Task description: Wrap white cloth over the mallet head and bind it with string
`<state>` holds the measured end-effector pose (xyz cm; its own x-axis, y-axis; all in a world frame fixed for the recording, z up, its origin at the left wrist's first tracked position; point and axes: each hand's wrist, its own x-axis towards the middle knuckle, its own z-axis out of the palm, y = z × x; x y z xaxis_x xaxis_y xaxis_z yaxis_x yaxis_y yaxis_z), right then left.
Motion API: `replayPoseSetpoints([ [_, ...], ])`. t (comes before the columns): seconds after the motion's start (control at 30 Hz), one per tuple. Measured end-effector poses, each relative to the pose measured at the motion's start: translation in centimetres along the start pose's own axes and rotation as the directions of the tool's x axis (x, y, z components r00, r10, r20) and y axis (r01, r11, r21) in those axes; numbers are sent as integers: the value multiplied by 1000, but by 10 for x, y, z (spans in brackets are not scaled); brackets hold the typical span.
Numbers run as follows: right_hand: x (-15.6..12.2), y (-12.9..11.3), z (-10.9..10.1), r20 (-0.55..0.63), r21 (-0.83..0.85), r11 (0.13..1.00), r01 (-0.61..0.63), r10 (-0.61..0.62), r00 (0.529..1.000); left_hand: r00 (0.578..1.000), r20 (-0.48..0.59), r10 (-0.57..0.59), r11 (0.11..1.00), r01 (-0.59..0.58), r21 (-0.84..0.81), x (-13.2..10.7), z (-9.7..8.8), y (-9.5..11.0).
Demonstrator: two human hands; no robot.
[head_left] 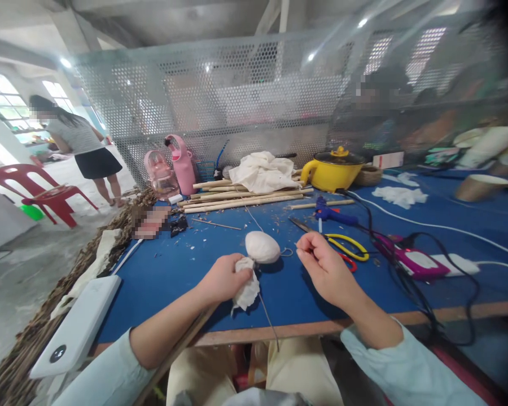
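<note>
My left hand (225, 277) is closed around the gathered neck of a white cloth (248, 290). Its upper part is wrapped smoothly over an egg-shaped ball (262, 247), and the loose end hangs below my thumb. A pale wooden stick (186, 341) runs back from this hand under the forearm. Thin grey cord (267, 317) trails from the cloth over the table edge, and a small cord loop (287, 252) sticks out right of the ball. My right hand (322, 262) pinches with thumb and forefinger beside that loop; what lies between the fingertips is too small to make out.
Yellow-handled scissors (346, 246) and a blue glue gun (334, 214) lie beyond my right hand. Behind are wooden sticks (245, 201), crumpled white cloth (265, 172) and a yellow pot (336, 172). Cables and a purple device (415, 262) lie right; a white device (78, 324) stands left. A person (82, 141) stands farther off.
</note>
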<state>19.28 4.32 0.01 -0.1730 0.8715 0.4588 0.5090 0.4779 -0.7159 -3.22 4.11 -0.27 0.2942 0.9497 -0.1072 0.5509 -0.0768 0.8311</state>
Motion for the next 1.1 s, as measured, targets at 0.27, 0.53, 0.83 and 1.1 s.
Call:
replayPoseSetpoints([
  [0.27, 70, -22, -1, 90, 290, 957, 15, -43, 995, 990, -132, -54, 619, -70, -782, 5, -37, 15],
  [0.53, 94, -13, 64, 303, 757, 619, -208, -51, 952, 964, -256, 67, 673, -233, -701, 33, -37, 19],
  [0.83, 74, -17, 67, 509, 574, 714, -400, 72, 858, 979, -203, 11, 718, -149, -680, 28, -37, 7],
  [1.1, 97, 26, 47, 392, 192, 954, -229, 139, 909, 966, -94, -241, 419, 16, -908, 33, -46, -2],
])
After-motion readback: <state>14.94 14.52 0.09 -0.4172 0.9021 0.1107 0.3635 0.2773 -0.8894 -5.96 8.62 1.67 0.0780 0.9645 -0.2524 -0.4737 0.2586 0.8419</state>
